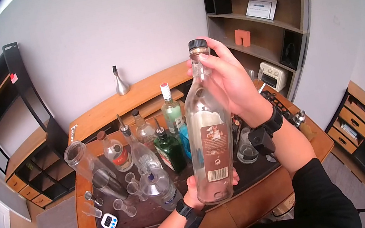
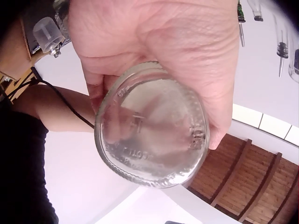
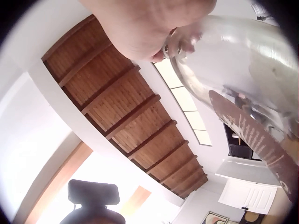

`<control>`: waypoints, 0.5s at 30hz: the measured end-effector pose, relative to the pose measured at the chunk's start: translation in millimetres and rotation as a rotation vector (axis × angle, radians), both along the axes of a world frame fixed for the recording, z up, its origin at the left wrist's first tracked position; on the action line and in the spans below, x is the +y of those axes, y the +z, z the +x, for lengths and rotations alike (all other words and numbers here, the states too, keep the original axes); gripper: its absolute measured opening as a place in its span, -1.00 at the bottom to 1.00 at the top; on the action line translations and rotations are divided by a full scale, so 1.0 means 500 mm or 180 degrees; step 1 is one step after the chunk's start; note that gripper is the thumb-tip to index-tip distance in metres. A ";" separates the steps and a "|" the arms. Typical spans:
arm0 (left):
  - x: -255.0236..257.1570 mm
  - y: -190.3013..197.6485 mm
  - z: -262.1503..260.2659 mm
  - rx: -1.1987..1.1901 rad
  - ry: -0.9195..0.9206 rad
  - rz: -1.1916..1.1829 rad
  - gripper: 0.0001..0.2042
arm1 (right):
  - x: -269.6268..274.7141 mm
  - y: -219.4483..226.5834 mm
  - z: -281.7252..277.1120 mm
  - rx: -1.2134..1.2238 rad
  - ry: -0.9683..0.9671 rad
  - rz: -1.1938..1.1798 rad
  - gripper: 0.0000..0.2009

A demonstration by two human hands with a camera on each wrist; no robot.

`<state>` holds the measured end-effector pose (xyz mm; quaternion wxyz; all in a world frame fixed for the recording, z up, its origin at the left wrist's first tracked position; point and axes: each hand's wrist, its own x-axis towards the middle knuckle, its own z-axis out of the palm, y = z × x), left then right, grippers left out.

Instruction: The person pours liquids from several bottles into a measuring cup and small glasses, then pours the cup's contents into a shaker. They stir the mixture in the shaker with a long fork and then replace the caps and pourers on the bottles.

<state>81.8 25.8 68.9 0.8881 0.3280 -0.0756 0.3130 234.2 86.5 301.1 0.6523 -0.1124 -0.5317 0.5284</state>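
Upright in front of me is a tall clear glass bottle (image 1: 205, 105) with a black cap (image 1: 197, 44) and a brown back label (image 1: 216, 152). My right hand (image 1: 235, 81) grips its neck just below the cap, thumb across the front. Down at the base, my left hand (image 1: 192, 193) holds the bottle from behind, fingertips showing at the far side. The left wrist view looks at the round glass bottom (image 2: 152, 135), with the left palm (image 2: 159, 37) against it. In the right wrist view the right hand (image 3: 145, 23) is partly cut off above the bottle's shoulder.
Behind the bottle, a dark mat (image 1: 157, 219) on the wooden table bears several bottles, including a green one (image 1: 169, 152) with a pourer. Small glasses (image 1: 124, 207), a jigger (image 1: 93, 198), a tall glass cylinder (image 1: 95, 169) and a white timer (image 1: 109, 221) stand at left.
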 end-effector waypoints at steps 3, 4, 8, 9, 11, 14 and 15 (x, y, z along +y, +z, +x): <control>-0.001 -0.001 0.001 0.0005 0.0034 -0.0027 0.26 | 0.009 -0.005 0.005 -0.0060 0.0016 0.0023 -0.61; -0.002 -0.002 0.001 0.0018 0.0065 -0.0029 0.26 | 0.014 -0.009 0.007 -0.0053 0.0016 0.0015 -0.61; -0.001 -0.007 0.004 -0.0041 0.0049 -0.0027 0.26 | 0.009 -0.005 0.006 0.0002 0.0066 -0.0038 -0.59; -0.002 -0.008 0.005 -0.0062 0.0045 -0.0050 0.25 | 0.010 -0.005 0.007 0.0002 0.0065 -0.0038 -0.59; -0.002 -0.008 0.005 -0.0082 0.0036 -0.0075 0.25 | 0.013 -0.006 0.008 -0.0028 0.0126 -0.0002 -0.59; -0.002 -0.005 0.006 -0.0131 0.0020 -0.0021 0.24 | 0.013 -0.004 0.011 -0.0054 0.0186 0.0006 -0.59; -0.004 -0.003 0.006 -0.0121 0.0040 0.0020 0.24 | 0.012 -0.004 0.011 -0.0054 0.0186 0.0002 -0.59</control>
